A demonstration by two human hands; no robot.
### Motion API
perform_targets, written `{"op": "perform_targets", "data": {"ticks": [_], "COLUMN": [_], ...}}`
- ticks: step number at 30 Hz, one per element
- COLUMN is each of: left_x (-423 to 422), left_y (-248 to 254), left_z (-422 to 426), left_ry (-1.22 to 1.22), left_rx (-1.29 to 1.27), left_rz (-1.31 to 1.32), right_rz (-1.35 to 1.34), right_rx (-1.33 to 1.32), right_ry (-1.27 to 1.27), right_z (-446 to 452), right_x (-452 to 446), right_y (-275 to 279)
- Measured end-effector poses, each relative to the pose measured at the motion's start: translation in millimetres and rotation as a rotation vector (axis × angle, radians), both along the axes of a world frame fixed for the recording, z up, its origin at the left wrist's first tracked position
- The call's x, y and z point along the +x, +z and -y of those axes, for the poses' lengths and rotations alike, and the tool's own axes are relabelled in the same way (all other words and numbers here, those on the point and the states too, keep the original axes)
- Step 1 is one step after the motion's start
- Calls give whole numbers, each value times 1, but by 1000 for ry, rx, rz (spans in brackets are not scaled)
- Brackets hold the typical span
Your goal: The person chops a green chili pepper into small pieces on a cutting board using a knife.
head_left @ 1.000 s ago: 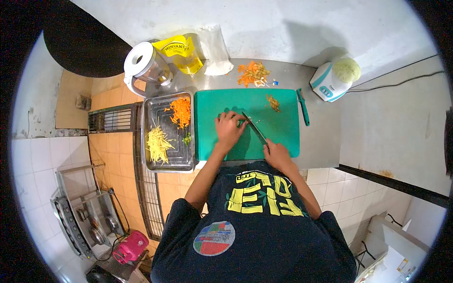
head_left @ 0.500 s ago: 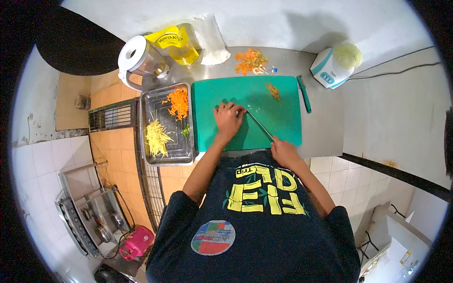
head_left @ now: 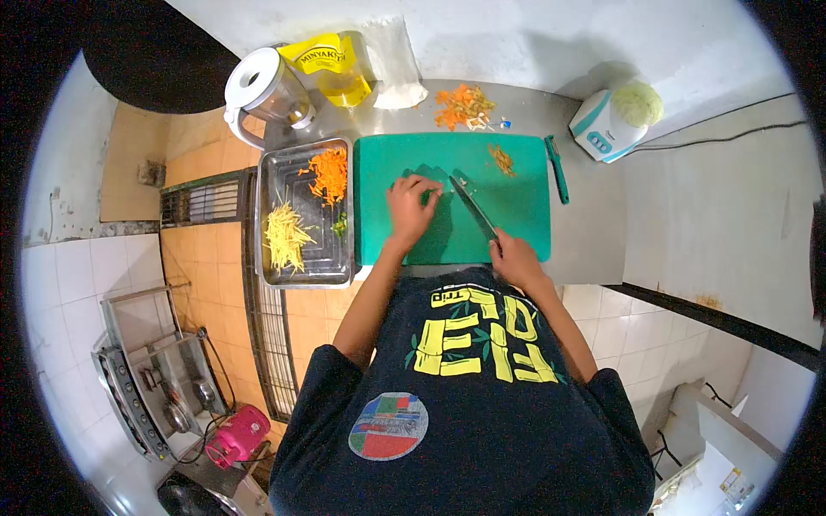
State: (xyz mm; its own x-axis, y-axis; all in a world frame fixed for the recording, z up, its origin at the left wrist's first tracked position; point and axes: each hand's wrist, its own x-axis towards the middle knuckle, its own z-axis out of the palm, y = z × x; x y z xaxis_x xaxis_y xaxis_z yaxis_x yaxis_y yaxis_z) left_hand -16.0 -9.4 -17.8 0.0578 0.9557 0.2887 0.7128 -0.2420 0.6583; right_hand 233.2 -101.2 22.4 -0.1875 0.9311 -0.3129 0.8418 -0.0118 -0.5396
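- The right hand (head_left: 514, 256) has its grip closed around the handle of a knife (head_left: 472, 206), whose blade slants across the green cutting board (head_left: 516, 215), tip pointing away from the person.
- The left hand (head_left: 413, 206) rests on the board left of the blade, fingers bent, beside a small pale piece (head_left: 436, 191); whether its grip pinches that piece, I cannot tell.
- Tiny white bits (head_left: 462, 182) lie near the knife tip; a little brownish heap (head_left: 501, 161) sits toward the board's far right corner.
- Left of the board, a rectangular metal tray (head_left: 325, 254) contains three separate portions: orange strips (head_left: 329, 176) at the far right, pale yellow strips (head_left: 286, 239) nearer on the left, and a few green pieces (head_left: 339, 225) by the right wall.
- Behind the tray stands a clear jug (head_left: 277, 96) with a white lid; something yellowish-brown shows low in it, too unclear to name.
- Beside it, a yellow printed pouch (head_left: 340, 77) shows yellow liquid through its clear lower part.
- Next comes a whitish plastic bag (head_left: 397, 82), with white contents at its bottom end.
- Orange and brown scraps (head_left: 462, 107) lie directly on the metal counter (head_left: 594, 232) behind the board.
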Motion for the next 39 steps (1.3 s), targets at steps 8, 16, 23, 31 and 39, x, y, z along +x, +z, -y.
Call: {"op": "perform_targets", "data": {"ticks": [8,16,23,31,39], "left_x": [-8,-6,-1,6,8], "left_y": [16,20,26,17,17], "left_z": [15,8,11,0,-1], "left_ry": [45,20,67,37,48], "left_rx": [-64,-175,-122,-135,-151], "left_rz": [-154,-189,-163,-192,-202], "right_rz": [50,74,-79,-62,-17], "right_rx": [-14,10,70,19,10], "right_ry": [-27,-146,-169,10,11], "right_z": [2,-18,-10,-12,-12], "right_x": [2,32,20,-5,-16], "right_y": [-9,-8,-6,9,9]}}
